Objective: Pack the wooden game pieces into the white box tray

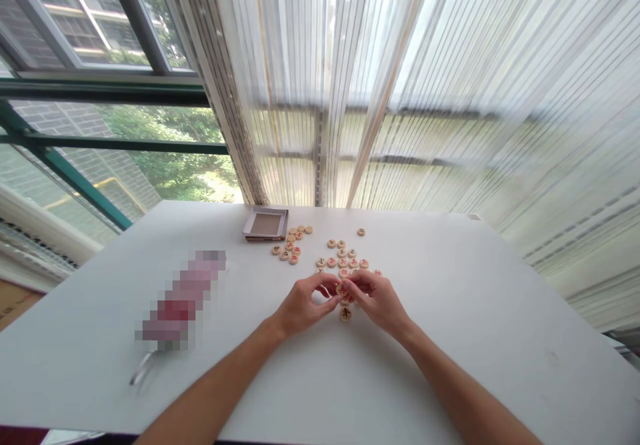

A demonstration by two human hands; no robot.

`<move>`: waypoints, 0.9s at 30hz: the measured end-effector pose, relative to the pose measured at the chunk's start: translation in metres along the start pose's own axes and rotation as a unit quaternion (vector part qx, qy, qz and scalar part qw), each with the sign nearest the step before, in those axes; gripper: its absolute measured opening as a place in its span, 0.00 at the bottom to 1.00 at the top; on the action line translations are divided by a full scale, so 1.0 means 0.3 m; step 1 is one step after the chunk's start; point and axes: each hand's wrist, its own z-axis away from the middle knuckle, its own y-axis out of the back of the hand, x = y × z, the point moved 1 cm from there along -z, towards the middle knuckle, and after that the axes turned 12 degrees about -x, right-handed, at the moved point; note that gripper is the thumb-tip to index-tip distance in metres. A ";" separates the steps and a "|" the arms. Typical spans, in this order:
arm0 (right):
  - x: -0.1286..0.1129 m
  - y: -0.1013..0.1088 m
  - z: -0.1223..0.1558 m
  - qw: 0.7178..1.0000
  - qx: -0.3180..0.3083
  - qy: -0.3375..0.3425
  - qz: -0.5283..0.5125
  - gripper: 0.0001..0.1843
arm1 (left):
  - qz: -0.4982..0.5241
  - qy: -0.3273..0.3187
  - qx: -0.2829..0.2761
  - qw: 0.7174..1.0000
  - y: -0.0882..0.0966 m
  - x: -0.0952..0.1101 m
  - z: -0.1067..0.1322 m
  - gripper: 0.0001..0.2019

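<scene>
Both hands meet over a cluster of round wooden Chinese chess pieces. Between the fingertips is one piece with a red character [341, 289], gripped from its left side by my left hand [307, 304] and from its right by my right hand [379, 300]. Just below the hands, a piece with a black character [345, 314] lies flat on the white table [450, 352]. Beyond the fingers, more pieces lie in short rows, among them a red-marked one [344, 273] and a black-marked one [342, 253]. My hands hide part of the cluster.
An open shallow box [266, 224] stands at the table's far edge, with several loose pieces [290, 246] beside it. A lone piece [361, 231] lies farther back. A blurred-out pinkish object [183, 298] is at left. Sheer curtains [425, 98] hang behind the table.
</scene>
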 end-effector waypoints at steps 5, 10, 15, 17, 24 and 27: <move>-0.002 0.000 0.001 1.000 -0.014 0.008 -0.020 0.12 | -0.001 0.004 0.009 1.000 0.006 0.002 -0.004 0.12; -0.006 0.001 0.004 0.999 -0.013 0.023 -0.019 0.12 | 0.026 0.020 0.021 0.999 0.013 0.003 -0.010 0.12; -0.010 0.001 0.003 0.998 -0.026 0.049 0.000 0.11 | 0.060 0.031 0.024 0.997 0.019 0.000 -0.015 0.13; -0.004 0.000 0.001 0.998 -0.029 0.052 0.009 0.12 | 0.073 0.033 0.018 0.997 0.020 -0.003 -0.016 0.13; 0.015 0.000 -0.001 0.998 -0.019 0.054 0.040 0.11 | 0.141 0.063 0.001 0.988 0.019 -0.014 -0.013 0.12; 0.010 -0.001 0.000 0.995 -0.023 0.070 0.062 0.11 | 0.168 0.081 0.003 0.982 0.016 -0.027 -0.014 0.13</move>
